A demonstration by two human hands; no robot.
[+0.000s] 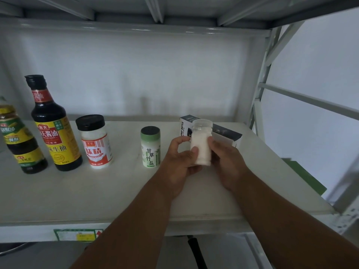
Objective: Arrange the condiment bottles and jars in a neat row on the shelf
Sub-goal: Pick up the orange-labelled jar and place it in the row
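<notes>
A clear jar of white powder (202,144) is held upright just above the white shelf (97,191), right of centre. My left hand (179,162) grips its left side and my right hand (226,162) grips its right side. To the left, a green salt shaker (151,147) with a black cap stands beside my left hand. Further left stand a white MSG jar (96,142) with a black lid, a tall dark soy sauce bottle (52,125), and a dark bottle with a yellow-green label (21,140) at the left edge.
A black and white spray-bottle box (223,133) lies on the shelf behind the held jar. The shelf's metal uprights (260,94) rise at the right. The upper shelf (136,16) hangs overhead. A wall (136,74) closes the back.
</notes>
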